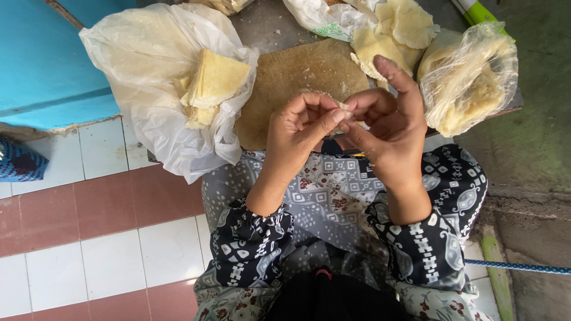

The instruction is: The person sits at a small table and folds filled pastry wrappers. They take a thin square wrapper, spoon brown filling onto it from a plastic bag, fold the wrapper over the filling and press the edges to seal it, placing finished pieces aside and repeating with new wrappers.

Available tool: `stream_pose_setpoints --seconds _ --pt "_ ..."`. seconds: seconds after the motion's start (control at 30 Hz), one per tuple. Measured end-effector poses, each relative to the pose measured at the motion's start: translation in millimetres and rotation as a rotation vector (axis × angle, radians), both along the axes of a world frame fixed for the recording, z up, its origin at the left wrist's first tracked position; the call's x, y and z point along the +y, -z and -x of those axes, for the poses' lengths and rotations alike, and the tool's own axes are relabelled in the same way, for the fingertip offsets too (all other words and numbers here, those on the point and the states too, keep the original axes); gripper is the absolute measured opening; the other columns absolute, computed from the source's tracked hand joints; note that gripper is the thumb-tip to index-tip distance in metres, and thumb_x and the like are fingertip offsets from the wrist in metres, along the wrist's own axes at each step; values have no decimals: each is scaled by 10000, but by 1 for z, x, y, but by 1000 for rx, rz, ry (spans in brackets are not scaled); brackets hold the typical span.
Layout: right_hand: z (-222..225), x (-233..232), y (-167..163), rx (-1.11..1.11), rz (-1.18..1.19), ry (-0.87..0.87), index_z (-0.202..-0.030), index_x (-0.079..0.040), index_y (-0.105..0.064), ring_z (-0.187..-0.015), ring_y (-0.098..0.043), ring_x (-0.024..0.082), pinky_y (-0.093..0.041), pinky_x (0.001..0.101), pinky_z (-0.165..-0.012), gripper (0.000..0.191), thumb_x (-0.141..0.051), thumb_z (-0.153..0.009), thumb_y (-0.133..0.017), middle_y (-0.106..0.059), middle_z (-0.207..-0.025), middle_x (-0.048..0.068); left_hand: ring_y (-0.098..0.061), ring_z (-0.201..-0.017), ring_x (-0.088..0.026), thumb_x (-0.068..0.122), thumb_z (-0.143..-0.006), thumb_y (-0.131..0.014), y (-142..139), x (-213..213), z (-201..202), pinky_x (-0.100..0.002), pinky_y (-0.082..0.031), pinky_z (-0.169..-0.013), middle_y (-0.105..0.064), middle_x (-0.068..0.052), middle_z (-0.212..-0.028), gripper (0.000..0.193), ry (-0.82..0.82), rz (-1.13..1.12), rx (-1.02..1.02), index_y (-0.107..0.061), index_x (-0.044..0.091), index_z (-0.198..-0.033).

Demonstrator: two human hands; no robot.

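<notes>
My left hand and my right hand meet over the near edge of a worn brown board. Between their fingertips they pinch a small pale piece of dough wrapper, mostly hidden by the fingers. Both hands are curled around it. A loose pile of thin yellowish wrappers lies on the board's far right corner, just beyond my right hand.
A clear plastic bag with folded yellow pastries sits left of the board. Another plastic bag of crumbly filling sits at the right. A white bag lies at the back. The tiled floor is lower left, a blue rope lower right.
</notes>
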State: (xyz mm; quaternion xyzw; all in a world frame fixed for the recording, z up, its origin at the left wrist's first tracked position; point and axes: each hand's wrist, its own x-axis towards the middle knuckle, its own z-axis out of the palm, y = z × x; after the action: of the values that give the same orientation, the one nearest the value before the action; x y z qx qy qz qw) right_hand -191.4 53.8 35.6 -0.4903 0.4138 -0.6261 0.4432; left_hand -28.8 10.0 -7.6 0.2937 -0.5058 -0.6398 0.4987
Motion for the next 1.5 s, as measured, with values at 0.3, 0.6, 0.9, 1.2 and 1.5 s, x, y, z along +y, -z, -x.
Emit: stream_pose_setpoints --seconds 0.3,0.6,0.9,1.2,1.5 --pt "-4 -40 -18 -135 -58 -18 -1499 44 -439 -886 -718 199 -614 331 -813 569 151 -982 -650 -712 -1006 142 -713 -1041 -112 125 -985 -674 -8 -5 0 -263 -613 -833 -729 -53 -1132 302 21 -92 155 -612 15 -1259" --pt "-14 -43 -17 145 58 18 -1591 6 -423 -937 -695 179 -617 320 -907 612 119 -1027 -633 -667 -1112 148 -667 -891 -84 121 -999 -702 18 -9 -16 -245 -536 -699 -736 -55 -1021 205 -194 -339 307 -721 -12 -1154" --pt "-20 -27 -13 758 239 32 -1510 -5 -451 -1024 -668 165 -551 306 -948 741 81 -860 -797 -675 -1111 116 -721 -961 -150 54 -989 -702 9 -4 -14 -323 -631 -804 -742 -111 -1093 214 -210 -267 298 -702 -32 -1185" --pt "-6 -34 -5 130 40 -98 -1540 6 -434 -1073 -689 150 -569 303 -980 623 149 -974 -651 -708 -1117 116 -728 -995 -152 82 -997 -701 9 -1 -18 -315 -632 -844 -744 -118 -1118 268 -217 -147 199 -694 -23 -1243" --pt "7 -53 -3 -316 -268 -421 -1585 7 -350 -974 -700 200 -595 342 -895 728 92 -936 -669 -728 -1057 157 -663 -1005 -138 43 -1035 -635 9 -4 -28 -317 -569 -860 -701 -77 -1093 134 -177 -187 403 -656 -22 -1151"
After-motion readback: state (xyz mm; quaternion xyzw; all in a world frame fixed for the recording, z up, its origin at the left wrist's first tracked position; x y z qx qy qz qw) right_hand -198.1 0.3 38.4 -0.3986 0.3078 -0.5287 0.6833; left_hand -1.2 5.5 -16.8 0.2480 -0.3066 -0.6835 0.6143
